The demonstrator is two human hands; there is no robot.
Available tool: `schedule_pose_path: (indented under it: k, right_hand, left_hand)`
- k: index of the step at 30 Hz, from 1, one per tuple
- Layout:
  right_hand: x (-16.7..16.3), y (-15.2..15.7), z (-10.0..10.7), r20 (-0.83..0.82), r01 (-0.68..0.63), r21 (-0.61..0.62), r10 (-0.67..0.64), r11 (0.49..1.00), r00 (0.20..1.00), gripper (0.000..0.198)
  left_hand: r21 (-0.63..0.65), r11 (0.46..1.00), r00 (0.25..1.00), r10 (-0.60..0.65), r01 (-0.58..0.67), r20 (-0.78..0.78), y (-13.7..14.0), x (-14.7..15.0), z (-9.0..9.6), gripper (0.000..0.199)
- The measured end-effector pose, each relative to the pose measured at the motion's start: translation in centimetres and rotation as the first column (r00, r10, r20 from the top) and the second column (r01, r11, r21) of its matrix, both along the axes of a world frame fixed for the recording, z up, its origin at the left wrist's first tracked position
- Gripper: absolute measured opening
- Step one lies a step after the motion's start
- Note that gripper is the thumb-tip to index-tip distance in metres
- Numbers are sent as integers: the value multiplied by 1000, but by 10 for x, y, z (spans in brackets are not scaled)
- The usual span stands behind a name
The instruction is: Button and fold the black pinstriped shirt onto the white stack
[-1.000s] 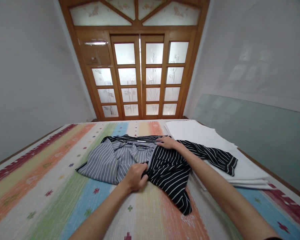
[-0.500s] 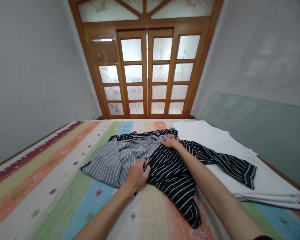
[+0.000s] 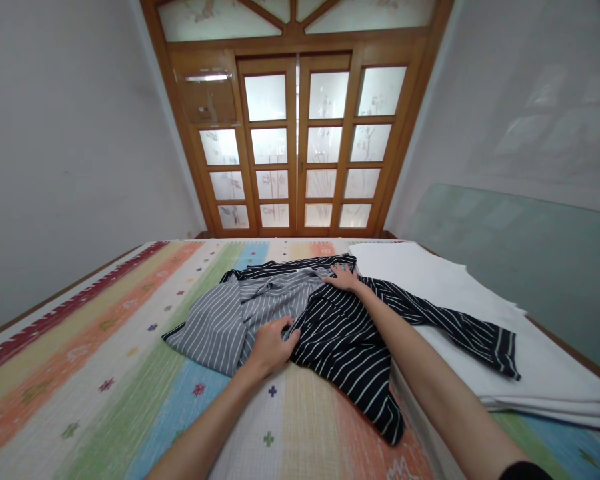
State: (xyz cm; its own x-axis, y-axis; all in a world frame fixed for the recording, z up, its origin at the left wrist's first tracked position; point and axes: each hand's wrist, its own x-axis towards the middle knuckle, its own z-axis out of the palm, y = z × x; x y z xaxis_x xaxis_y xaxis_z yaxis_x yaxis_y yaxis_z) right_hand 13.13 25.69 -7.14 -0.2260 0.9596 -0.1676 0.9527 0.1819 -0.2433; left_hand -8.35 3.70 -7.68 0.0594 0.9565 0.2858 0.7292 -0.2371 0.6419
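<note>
Roughly crosswise to the person, the striped shirt lies on the bedspread with its long axis running left to right, one black sleeve trailing off over the white cloth stack at the right; what matters most in space seems to be the edge where the black panel meets the grey face, since that edge slants from near the person up and away to the right, and both hands sit along it. The left hand is at the near end of the slant, thumb and fingers curled with only a small space between them, the shirt's edge right at the tips (whether the cloth is firmly pinched or merely touched, I cannot tell), so the grey part lies to its left and beyond it, and the black panel just to its right. The right hand is at the far end, near the dark band along the top, its fingers spread and laid over the fabric, clasping nothing that shows. Of the two, the left is nearer the person and the grey side, whereas the right is nearer the sleeve and the stack, its forearm crossing over part of the black cloth
</note>
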Motion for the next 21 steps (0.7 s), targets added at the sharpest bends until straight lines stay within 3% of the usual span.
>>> schedule_pose_path:
  k: [5,9,11,12,16,19,21]
  right_hand:
    - [13,-36,19,-123,-171,18,172,985,977,68]
    - [25,-93,35,-268,-267,237,327,934,906,34]
    - [33,-127,43,-273,-272,322,364,907,890,32]
    - [38,-145,46,-270,-282,317,372,905,888,39]
    - [66,-208,53,-173,-336,114,351,935,920,64]
    - [87,-241,49,-70,-310,35,312,950,948,66]
    - [95,-257,43,-70,-304,18,304,953,950,60]
  left_hand:
    - [13,1000,997,12,-13,70,0,-1,3,22]
    - [108,994,998,14,-20,58,-4,-3,2,23]
    - [197,980,1000,14,-14,-2,-8,-7,4,19]
    - [242,970,998,24,-11,-51,-10,-11,6,17]
    - [324,943,952,162,-72,-261,-22,-39,20,16]
    - [310,917,857,360,-252,-369,-35,-70,29,24]
    - [262,874,749,486,-410,-450,-46,-95,31,38]
